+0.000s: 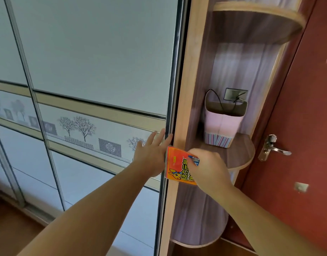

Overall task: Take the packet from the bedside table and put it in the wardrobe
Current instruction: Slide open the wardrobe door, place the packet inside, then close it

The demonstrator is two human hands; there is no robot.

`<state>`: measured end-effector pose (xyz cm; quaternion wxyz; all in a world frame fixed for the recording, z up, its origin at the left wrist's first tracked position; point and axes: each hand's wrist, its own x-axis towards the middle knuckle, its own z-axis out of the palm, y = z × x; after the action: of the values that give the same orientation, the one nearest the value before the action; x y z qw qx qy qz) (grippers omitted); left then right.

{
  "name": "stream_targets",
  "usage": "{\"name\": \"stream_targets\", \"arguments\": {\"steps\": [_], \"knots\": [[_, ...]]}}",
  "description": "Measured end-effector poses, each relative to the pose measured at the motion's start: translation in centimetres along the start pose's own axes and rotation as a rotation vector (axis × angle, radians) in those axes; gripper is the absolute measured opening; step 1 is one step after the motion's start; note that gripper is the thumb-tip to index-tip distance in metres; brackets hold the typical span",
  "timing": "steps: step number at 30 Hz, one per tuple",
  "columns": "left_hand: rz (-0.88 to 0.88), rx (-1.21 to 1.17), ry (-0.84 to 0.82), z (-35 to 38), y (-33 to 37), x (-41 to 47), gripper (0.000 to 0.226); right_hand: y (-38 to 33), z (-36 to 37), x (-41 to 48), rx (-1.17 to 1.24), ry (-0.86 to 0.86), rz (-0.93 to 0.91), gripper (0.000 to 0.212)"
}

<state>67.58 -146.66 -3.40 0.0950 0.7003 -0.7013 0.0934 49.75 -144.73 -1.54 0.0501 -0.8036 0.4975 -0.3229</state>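
Observation:
An orange packet [175,163] with yellow lettering and a cartoon animal is gripped in my right hand [209,167], held in front of the wardrobe's wooden side post [188,89]. My left hand [151,154] is spread flat with fingers apart, its fingertips at the right edge of the frosted sliding wardrobe door [103,61]. The door is shut against the post, and the wardrobe's inside is hidden.
Rounded wooden corner shelves [240,150] stand to the right of the post, with a pink striped bag [221,124] on the middle one. A red door [306,108] with a metal handle [275,148] is at the far right. Wooden floor lies at the lower left.

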Motion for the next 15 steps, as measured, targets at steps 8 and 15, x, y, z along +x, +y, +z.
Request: {"name": "stream_targets", "arguments": {"steps": [8,15], "knots": [[-0.027,0.070,0.045,0.7,-2.2,0.0,0.086,-0.1,1.4,0.7,0.019,-0.020,-0.019,0.017],[-0.054,0.072,0.034,0.5,-4.6,0.3,0.088,-0.6,3.2,1.5,0.024,-0.034,-0.034,0.019]]}}
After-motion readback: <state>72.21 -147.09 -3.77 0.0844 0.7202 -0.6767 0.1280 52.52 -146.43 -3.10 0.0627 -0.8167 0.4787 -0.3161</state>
